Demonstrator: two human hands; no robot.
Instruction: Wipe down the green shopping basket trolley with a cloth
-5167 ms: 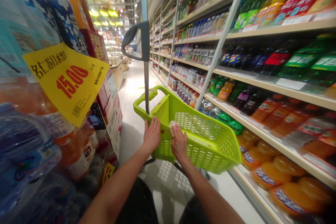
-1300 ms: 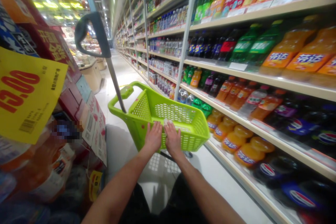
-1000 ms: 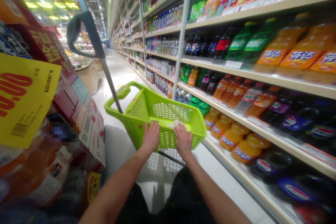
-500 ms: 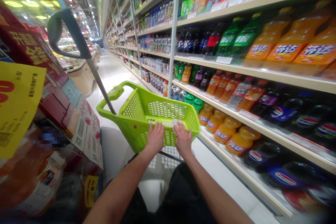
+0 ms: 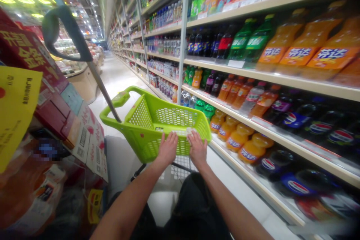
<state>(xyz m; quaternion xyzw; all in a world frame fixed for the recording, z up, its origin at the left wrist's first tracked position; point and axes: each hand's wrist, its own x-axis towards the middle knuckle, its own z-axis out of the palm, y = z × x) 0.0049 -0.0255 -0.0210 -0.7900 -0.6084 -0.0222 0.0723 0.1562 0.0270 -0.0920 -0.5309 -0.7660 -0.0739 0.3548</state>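
Observation:
A bright green shopping basket [image 5: 165,114] with perforated walls stands in the aisle in front of my knees. My left hand [image 5: 168,148] lies over its near rim with the fingers stretched forward. Beside it, my right hand [image 5: 197,150] reaches over the same rim, fingers extended and slightly apart. A small pale, whitish patch [image 5: 190,131] shows at the right fingertips; I cannot make out what it is. The basket's grey pull handle [image 5: 67,37] rises on a metal rod at the left, tilted. The basket's visible floor holds nothing I can make out.
On the right, shelves [image 5: 253,69] carry rows of soda bottles, with orange soda bottles [image 5: 251,150] and dark cola bottles [image 5: 302,182] low down. Stacked cartons [image 5: 87,138] and a yellow price sign [image 5: 19,112] stand close on the left. The aisle floor [image 5: 120,71] runs ahead.
The view has shifted slightly, so the basket and shelves appear a little further left. Both hands stay at the near rim, with hardly any movement.

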